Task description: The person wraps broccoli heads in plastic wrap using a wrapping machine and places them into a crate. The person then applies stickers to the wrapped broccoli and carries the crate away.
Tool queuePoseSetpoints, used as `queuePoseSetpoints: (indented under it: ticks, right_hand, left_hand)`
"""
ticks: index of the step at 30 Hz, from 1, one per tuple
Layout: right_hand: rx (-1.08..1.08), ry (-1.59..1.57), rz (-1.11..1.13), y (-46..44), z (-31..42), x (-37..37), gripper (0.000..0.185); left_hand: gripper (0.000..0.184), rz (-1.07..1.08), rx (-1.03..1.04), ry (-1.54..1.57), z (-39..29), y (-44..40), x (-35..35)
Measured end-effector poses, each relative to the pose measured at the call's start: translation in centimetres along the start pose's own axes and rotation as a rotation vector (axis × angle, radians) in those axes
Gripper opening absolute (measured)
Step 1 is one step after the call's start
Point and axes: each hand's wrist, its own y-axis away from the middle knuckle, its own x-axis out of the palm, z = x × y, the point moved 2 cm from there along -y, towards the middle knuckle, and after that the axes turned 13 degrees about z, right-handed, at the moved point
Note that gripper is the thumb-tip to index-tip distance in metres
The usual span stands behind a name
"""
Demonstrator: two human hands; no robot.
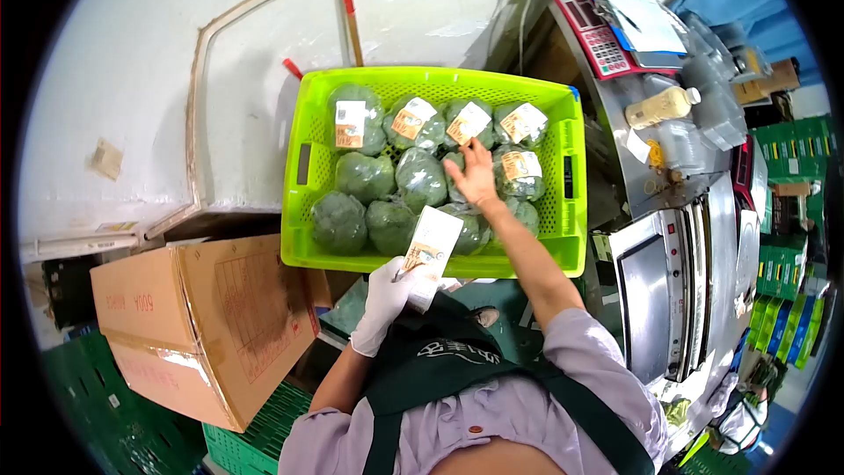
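Note:
My gloved left hand is closed around a stack of printed labels, just over the near edge of a lime-green plastic crate. Inside the crate sit several broccoli heads wrapped in clear plastic. The back-row heads carry white and orange labels, as does one head at the right of the middle row. My bare right hand reaches over the middle row with fingers apart, partly covering a wrapped head. Its fingertips are by the lower edge of a back-row label; whether they touch is unclear.
A cardboard box stands left of the crate, on a green crate. To the right, a metal counter holds a red scale, a clipboard, a bottle and a steel machine. A pale wall rises behind.

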Motion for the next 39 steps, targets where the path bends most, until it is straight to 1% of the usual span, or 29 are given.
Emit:
queuePoseSetpoints:
  ticks: [1,5,7,8,9,11,13,16,21,23,25,27,29,30,31,33,34,35,36,37,38,39]
  right_hand:
    - [0.046,0.042,0.023,0.2,0.5,0.3,0.068]
    - [0.100,0.070,0.069,0.5,1.2,0.3,0.081]
    - [0.150,0.143,0.106,0.7,2.3,0.1,0.086]
    - [0.156,0.127,0.124,0.7,2.3,0.3,0.089]
    - [0.160,0.121,0.121,0.8,2.9,0.3,0.089]
    - [0.216,0.245,0.188,0.9,3.9,0.4,0.090]
    - [0.240,0.231,0.200,0.7,4.6,0.1,0.091]
    - [0.338,0.134,0.221,0.6,5.0,0.1,0.090]
    - [0.335,0.061,0.217,0.4,4.4,-0.2,0.092]
    - [0.296,0.026,0.259,0.4,4.4,-1.0,0.090]
    - [0.154,-0.217,0.036,1.0,3.4,-3.0,0.081]
    - [0.167,-0.163,0.095,2.8,4.2,-6.2,0.076]
    - [0.241,-0.937,0.544,5.4,4.9,-8.1,0.075]
    - [0.262,-1.018,0.717,6.8,6.6,-10.0,0.068]
    - [0.234,-1.025,0.825,8.2,8.1,-10.9,0.049]
    - [0.223,-0.864,0.839,10.4,9.8,-11.5,0.027]
    - [0.235,-0.740,0.768,11.3,10.9,-11.7,0.024]
    - [0.242,-0.617,0.699,12.2,12.1,-11.8,0.022]
    - [0.127,-0.526,0.642,13.0,13.1,-11.7,0.019]
    - [0.070,-0.477,0.611,13.8,14.0,-11.2,0.020]
    - [-0.018,-0.325,0.541,14.2,14.4,-10.9,0.019]
    - [-0.105,-0.176,0.466,14.3,14.8,-10.6,0.019]
  left_hand:
    - [0.015,0.012,0.012,-0.009,-0.2,0.0,0.3]
    - [0.014,0.003,-0.026,-0.069,-1.1,0.4,1.0]
    - [0.015,-0.018,0.003,0.045,-0.7,0.2,1.1]
    - [0.015,-0.019,-0.012,0.033,-0.6,0.3,1.1]
    - [0.015,-0.017,-0.015,0.025,-0.7,0.2,1.2]
    - [0.016,-0.016,-0.036,0.100,-0.7,-0.1,1.4]
    - [0.015,-0.013,-0.046,0.110,-1.1,-0.6,1.5]
    - [0.013,-0.011,-0.045,0.157,-0.8,-1.5,1.5]
    - [0.011,-0.031,-0.030,0.194,-1.6,-2.1,0.9]
    - [0.011,-0.041,0.017,0.178,-1.5,-2.1,0.7]
    - [0.011,-0.047,0.015,0.144,-1.0,-2.0,0.6]
    - [0.012,-0.066,0.013,0.117,-0.8,-1.6,0.5]
    - [0.015,-0.048,0.050,0.063,-0.7,-0.9,0.9]
    - [0.023,0.037,0.045,0.044,0.3,-0.8,0.7]
    - [0.023,0.031,0.048,0.053,0.1,-0.5,0.8]
    - [0.035,0.053,0.227,-0.277,-1.6,0.1,1.2]
    - [0.046,-0.032,0.440,-0.318,-2.9,0.3,1.5]
    - [0.046,-0.038,0.479,-0.265,-3.3,0.6,1.7]
    - [0.042,-0.008,0.404,-0.087,-2.7,0.4,1.8]
    - [0.038,0.022,0.331,0.089,-2.2,0.3,1.8]
    - [0.028,0.002,0.214,0.052,-1.9,0.5,1.6]
    - [0.020,-0.080,0.244,0.218,-1.5,0.5,1.7]
